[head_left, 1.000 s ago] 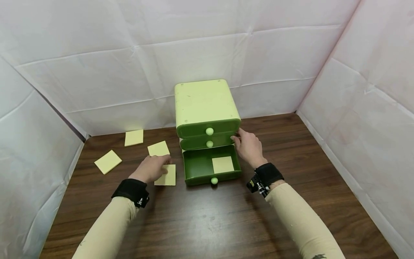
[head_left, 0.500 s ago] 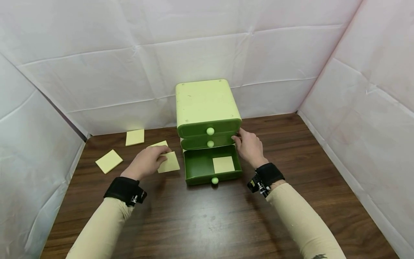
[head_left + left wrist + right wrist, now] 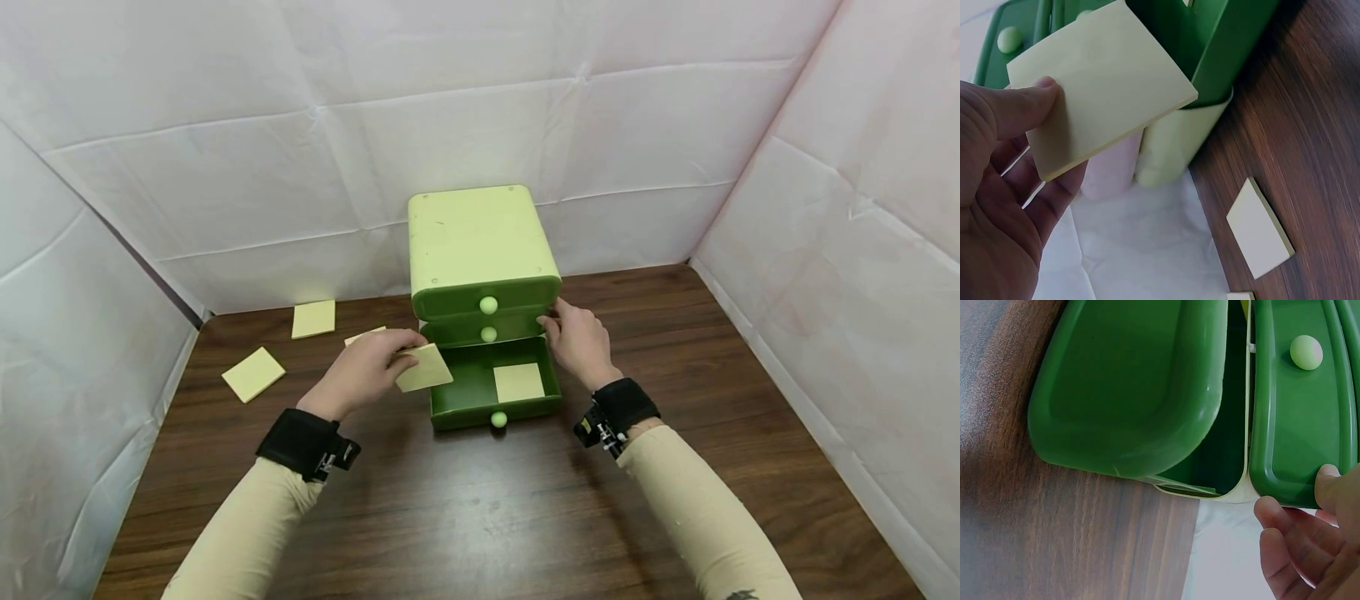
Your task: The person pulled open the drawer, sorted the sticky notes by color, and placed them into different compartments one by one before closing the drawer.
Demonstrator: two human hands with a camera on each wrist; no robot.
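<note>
Fingers and thumb of the left hand [image 3: 365, 372] pinch a yellow note pad [image 3: 424, 367] just over the open bottom drawer [image 3: 457, 385]. The pad could slip and miss. The right hand [image 3: 577, 342] rests, fingers relaxed, on the green cabinet [image 3: 480, 242].

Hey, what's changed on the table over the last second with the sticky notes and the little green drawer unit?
The left hand lifted the sticky note pad it was touching off the table and carried it right, to the open bottom drawer. The right hand stayed on the drawer unit; the pad in the drawer and the other pads did not move.
</note>
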